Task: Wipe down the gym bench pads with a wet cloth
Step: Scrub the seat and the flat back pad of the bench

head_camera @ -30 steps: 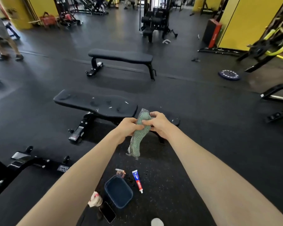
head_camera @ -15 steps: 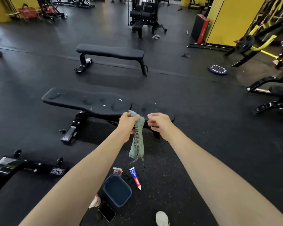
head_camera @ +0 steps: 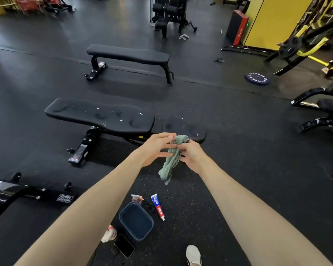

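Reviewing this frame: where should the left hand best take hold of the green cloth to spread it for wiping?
Probably the loose lower end, from the left. The right hand grips the green cloth at its bunched top, so it hangs as a narrow strip; the left hand, fingers straight, is beside it.

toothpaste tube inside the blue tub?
No, the toothpaste tube lies on the floor beside the blue tub, outside it.

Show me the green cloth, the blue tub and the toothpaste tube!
green cloth (head_camera: pixel 170 164), head view, on its hanging middle.
blue tub (head_camera: pixel 136 221), head view, on its bare inside.
toothpaste tube (head_camera: pixel 158 206), head view, on its middle.
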### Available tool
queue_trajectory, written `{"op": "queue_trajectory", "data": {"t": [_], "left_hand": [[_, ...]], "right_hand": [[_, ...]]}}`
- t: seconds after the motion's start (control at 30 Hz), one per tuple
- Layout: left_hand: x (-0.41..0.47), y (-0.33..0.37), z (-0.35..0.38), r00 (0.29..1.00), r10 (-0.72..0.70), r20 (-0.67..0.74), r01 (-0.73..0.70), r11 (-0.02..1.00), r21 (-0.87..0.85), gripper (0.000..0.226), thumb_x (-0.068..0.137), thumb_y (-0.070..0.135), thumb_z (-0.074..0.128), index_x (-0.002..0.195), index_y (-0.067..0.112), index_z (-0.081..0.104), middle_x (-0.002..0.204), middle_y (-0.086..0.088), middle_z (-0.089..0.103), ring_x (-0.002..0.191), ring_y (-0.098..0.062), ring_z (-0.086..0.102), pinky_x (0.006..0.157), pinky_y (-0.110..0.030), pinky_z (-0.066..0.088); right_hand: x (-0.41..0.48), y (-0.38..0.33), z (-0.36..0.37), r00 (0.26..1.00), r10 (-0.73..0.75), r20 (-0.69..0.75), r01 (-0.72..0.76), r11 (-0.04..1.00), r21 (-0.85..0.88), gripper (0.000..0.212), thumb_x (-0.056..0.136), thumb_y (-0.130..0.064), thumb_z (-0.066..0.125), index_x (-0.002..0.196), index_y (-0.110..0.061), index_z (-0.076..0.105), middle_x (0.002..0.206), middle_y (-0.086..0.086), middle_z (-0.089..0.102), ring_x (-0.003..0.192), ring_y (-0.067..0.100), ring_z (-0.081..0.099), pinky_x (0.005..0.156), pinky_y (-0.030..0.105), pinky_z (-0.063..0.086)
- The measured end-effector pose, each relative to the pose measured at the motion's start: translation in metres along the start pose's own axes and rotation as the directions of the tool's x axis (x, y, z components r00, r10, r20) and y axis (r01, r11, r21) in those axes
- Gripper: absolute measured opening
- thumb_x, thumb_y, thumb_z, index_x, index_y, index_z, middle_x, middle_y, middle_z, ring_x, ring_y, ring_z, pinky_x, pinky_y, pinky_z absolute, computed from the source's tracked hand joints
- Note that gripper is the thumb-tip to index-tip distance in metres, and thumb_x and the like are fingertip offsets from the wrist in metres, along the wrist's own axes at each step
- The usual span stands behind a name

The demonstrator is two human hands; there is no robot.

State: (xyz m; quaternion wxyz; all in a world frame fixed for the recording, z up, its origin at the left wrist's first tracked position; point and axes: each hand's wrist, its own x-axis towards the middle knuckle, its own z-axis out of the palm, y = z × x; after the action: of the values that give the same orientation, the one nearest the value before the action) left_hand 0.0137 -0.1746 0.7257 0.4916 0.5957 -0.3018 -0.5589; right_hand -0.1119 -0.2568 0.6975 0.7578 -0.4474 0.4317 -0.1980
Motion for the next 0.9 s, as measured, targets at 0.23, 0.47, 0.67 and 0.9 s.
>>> {"op": "queue_trajectory", "data": {"t": [0.23,0.47,0.67,0.9], "left_hand": [[0.03,-0.016,0.01,0.932,0.043,-0.36,0.014,0.988,0.153,0.026,0.09,0.011,0.062,0.115,0.011,0.057,0.104,-0.006,0.061,0.084,-0.013,0.058,0.07,-0.028,0.049],[0.076,-0.016,0.046,0.902,0.264,-0.341,-0.105,0.901,0.42,0.027,0.081,0.017,0.074,0.103,0.011,0.059,0.099,0.0,0.057,0.087,-0.009,0.055,0.074,-0.018,0.045],[0.128,-0.002,0.077,0.937,0.156,-0.313,-0.033,0.931,0.364,0.003,0.088,0.011,0.064,0.086,0.01,0.063,0.081,0.001,0.061,0.077,-0.011,0.055,0.066,-0.02,0.044],[0.183,0.019,0.089,0.857,-0.232,-0.46,0.077,0.94,-0.331,0.02,0.1,0.007,0.04,0.114,0.001,0.054,0.112,-0.013,0.058,0.104,-0.026,0.056,0.086,-0.041,0.049]], "right_hand": [[0.021,-0.011,-0.017,0.999,-0.002,-0.052,0.007,0.996,0.084,0.038,0.097,0.007,0.038,0.13,-0.006,0.05,0.126,0.014,0.059,0.112,0.028,0.058,0.099,0.042,0.046],[0.044,-0.031,-0.052,1.0,0.007,0.002,-0.007,1.0,-0.023,0.021,0.101,-0.01,0.046,0.114,-0.008,0.062,0.103,0.006,0.069,0.089,0.016,0.066,0.072,0.028,0.053],[0.076,-0.057,-0.095,0.999,0.036,0.013,-0.034,0.991,-0.13,0.027,0.103,-0.013,0.042,0.119,-0.004,0.062,0.107,0.009,0.068,0.09,0.017,0.066,0.074,0.031,0.054],[0.125,-0.101,-0.16,0.968,0.06,-0.243,-0.099,0.984,-0.151,0.029,0.103,-0.014,0.039,0.127,-0.005,0.054,0.123,0.01,0.06,0.111,0.025,0.06,0.076,0.027,0.052]]}}
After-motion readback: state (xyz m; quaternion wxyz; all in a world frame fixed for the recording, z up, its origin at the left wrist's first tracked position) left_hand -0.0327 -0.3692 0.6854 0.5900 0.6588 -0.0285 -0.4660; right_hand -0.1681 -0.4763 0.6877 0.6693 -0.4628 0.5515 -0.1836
